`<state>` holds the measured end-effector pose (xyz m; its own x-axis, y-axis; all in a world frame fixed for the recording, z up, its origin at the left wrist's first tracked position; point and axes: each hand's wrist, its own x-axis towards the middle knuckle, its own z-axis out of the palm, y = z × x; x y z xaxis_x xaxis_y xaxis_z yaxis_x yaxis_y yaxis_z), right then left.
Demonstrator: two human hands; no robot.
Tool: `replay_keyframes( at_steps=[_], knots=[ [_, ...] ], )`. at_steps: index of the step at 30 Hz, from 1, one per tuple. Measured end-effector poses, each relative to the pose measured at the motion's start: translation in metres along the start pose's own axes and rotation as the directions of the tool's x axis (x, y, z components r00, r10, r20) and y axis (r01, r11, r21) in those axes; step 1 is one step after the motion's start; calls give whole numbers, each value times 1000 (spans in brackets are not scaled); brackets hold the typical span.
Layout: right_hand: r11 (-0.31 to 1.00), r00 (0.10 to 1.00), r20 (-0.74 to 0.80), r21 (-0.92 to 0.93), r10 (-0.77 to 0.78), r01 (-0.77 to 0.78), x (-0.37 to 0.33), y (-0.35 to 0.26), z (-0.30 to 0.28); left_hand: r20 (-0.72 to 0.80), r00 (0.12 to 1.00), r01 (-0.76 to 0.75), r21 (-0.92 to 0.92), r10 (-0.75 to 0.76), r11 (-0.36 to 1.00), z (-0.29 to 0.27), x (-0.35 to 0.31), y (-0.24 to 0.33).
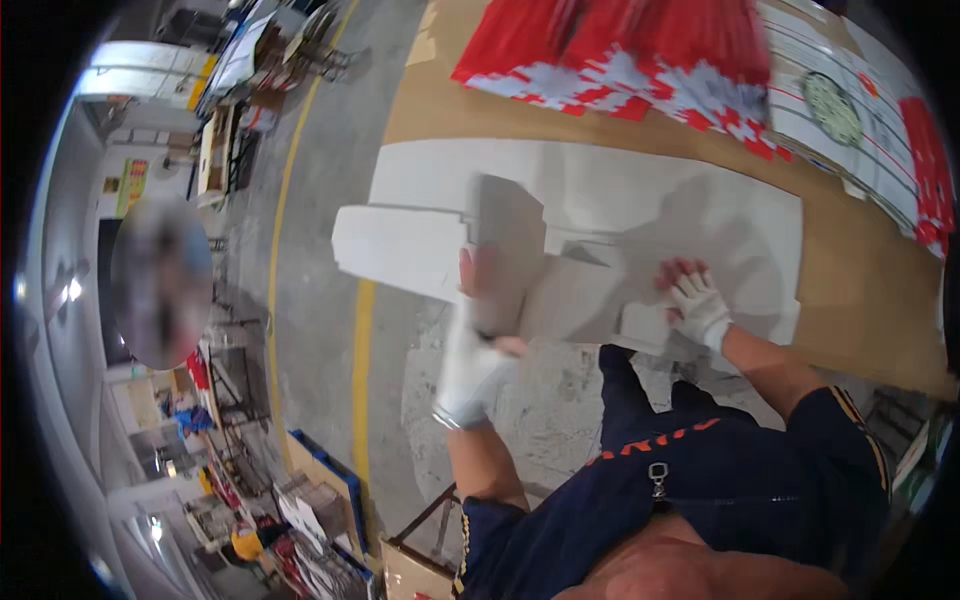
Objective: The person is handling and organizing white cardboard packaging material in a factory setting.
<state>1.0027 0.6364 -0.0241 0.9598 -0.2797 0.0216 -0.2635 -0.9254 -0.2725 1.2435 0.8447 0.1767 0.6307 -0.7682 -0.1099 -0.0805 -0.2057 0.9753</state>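
White cardboard is in both hands' reach: a cut and creased piece lies over the table's near left corner, one long end sticking out past the left edge above the grey floor. A greyish flap of it stands raised beside the left hand, which wears a white glove with bare fingertips. That hand is blurred — its fingers point away from the person and lie close together against the flap, the thumb apart to the right; whether they pinch the card I cannot tell.

The right hand, gloved the same way, rests palm down on white card near the table's near edge, its fingers slightly spread and gripping nothing that shows. Under the piece a broad white sheet spreads along the near half of the table, whose top is brown cardboard; whether piece and sheet are joined is unclear.

Toward the far edge lies a bundle of red and white material. At the far right corner are white printed panels with a round green emblem — and another red bundle by the right edge. Yellow lines mark the floor at left.
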Motion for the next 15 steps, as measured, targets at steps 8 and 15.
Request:
replay_keyframes(
  at_steps=[8,15],
  knots=[
    [999,999,17,-12,-50,50,9,-7,-1,-143,986,-31,-670,-88,742,-144,37,-195],
    [996,997,75,87,-10,3,22,-16,0,-459,840,142,-330,-290,933,-99,50,-150]
  ],
)
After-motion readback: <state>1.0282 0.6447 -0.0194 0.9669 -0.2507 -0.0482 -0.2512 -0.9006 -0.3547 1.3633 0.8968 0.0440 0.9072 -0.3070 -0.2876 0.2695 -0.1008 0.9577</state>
